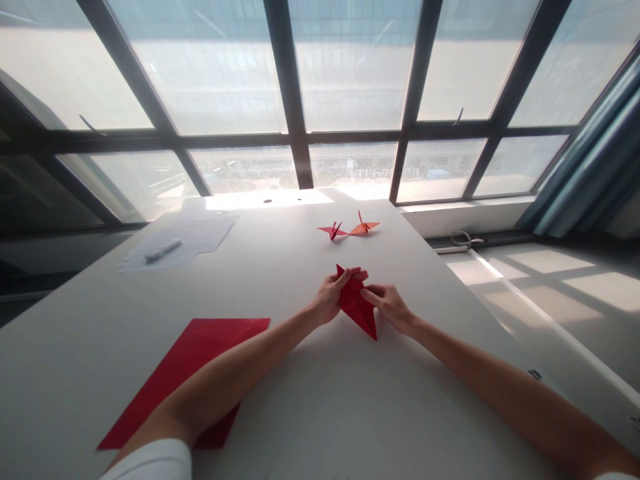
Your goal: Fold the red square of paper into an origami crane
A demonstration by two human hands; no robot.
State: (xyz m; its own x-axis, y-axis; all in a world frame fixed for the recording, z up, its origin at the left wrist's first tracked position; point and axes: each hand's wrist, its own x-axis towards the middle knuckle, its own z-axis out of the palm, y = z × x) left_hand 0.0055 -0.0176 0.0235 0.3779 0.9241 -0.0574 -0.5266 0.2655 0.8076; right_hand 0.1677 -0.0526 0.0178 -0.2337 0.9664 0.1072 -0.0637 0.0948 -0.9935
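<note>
A folded red paper piece (356,307) rests on the white table (320,413), pointed at both ends. My left hand (333,293) pinches its far upper tip between thumb and fingers. My right hand (387,303) grips its right edge. Both forearms stretch forward over the table. Farther back stand a finished red paper crane (333,231) and an orange paper crane (363,227), side by side.
A flat red paper sheet (185,373) lies at the near left, partly under my left arm. White papers (200,233) with a marker (163,251) on them sit at the far left. Large windows rise behind the table; the floor drops off to the right.
</note>
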